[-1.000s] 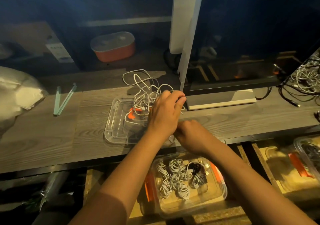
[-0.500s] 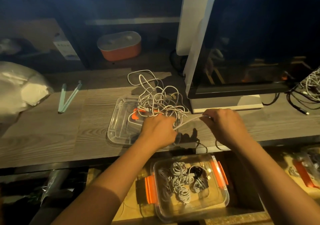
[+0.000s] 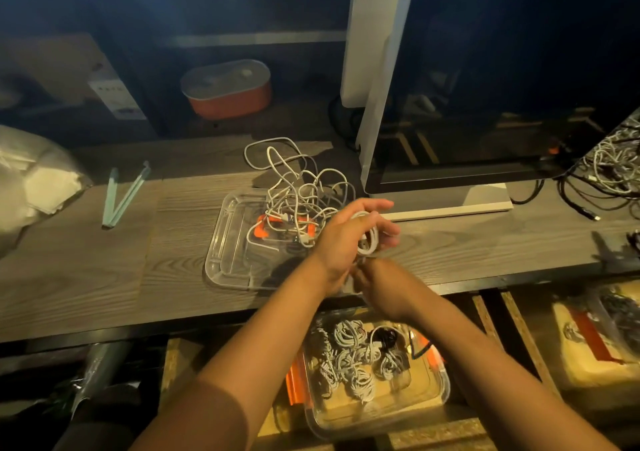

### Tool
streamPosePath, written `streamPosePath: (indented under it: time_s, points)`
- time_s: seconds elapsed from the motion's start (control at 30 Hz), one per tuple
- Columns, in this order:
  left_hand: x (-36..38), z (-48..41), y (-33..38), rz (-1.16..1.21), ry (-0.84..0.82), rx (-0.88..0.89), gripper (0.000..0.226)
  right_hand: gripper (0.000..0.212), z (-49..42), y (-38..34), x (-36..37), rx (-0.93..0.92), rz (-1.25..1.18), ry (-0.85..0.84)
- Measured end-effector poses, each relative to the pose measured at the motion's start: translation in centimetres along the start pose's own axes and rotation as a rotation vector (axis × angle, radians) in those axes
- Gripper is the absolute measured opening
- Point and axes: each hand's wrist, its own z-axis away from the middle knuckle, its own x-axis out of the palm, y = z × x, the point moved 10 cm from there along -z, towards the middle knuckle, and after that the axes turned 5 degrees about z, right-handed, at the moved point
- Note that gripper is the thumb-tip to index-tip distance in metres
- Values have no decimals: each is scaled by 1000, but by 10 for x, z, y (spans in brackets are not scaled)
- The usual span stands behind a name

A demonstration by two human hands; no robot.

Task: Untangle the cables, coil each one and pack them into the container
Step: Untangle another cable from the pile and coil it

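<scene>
A white cable (image 3: pixel 371 239) is looped in a coil round the fingers of the left hand (image 3: pixel 346 239), which holds it just above the worktop (image 3: pixel 104 270), near the middle of its front edge; the fingers are spread and only partly bent. The right hand (image 3: pixel 388 287) sits right under the left wrist, at the coil's lower end; its fingertips are hidden, so I cannot tell whether it grasps the cable. Just behind the hands a tangle of cables (image 3: pixel 298 187) lies heaped on the far-right corner of a clear tray (image 3: pixel 228 256). Below the front edge stands the clear container (image 3: pixel 433 391) with orange latches, coiled cables (image 3: pixel 353 357) inside. A monitor (image 3: pixel 502 86) fills the back right; green tongs (image 3: pixel 123 196) lie toward the left edge beside a plastic bag (image 3: pixel 34 180).
</scene>
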Motion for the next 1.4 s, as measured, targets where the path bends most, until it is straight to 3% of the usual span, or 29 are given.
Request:
streamPosePath:
  time_s: [0.07, 0.13, 0.2, 0.37, 0.43, 0.5, 0.57, 0.67, 0.77, 0.87, 1.0, 1.07, 1.13, 1.23, 1.3, 1.4]
  points:
    - [-8, -2, 6, -131, 126, 62, 23, 16, 3, -20, 2, -87, -26, 18]
    - [-22, -2, 15, -424, 261, 166, 15, 13, 7, -30, 0, -158, -10, 51]
    - [-34, 0, 17, -639, 322, 190, 23, 13, 13, -36, -7, -231, 23, 97]
    - [-35, 3, -11, -806, 128, -28, 54, 24, 23, -28, -44, -263, 79, 310]
    - [-32, 8, -20, -826, 63, -104, 61, 37, 23, -20, -55, -225, 55, 344]
    - [-26, 13, -28, -796, -3, -179, 68, 36, 24, -18, -57, -259, 44, 333]
    - [-13, 24, -32, -581, -103, -285, 71, 32, 26, -15, -53, -293, -34, 283]
    - [4, 35, -31, -378, -272, -359, 64, 28, 29, -15, -53, -295, -294, 215]
    - [7, 37, -30, -320, -309, -392, 67, 17, 35, -23, -52, -316, -624, 157]
    - [-1, 28, -22, -285, -209, -306, 65, 19, 35, -17, -53, -259, -786, 212]
    - [-29, 25, -1, -360, 190, -41, 50, 9, 35, 17, -62, -57, -937, 417]
    - [-27, 31, 4, -494, 295, 53, 41, 9, 34, 12, -59, -54, -885, 426]
    - [-28, 35, 15, -622, 408, 167, 46, 13, 32, 5, -52, -58, -842, 401]
    - [-38, 32, 18, -792, 463, 175, 54, 16, 31, 0, -43, -80, -682, 174]
    - [-49, 27, 5, -861, 447, 72, 57, 17, 33, 7, -43, -70, -431, 24]
    - [-43, 22, -18, -814, 252, -41, 64, 19, 31, 28, -61, -37, -59, 103]
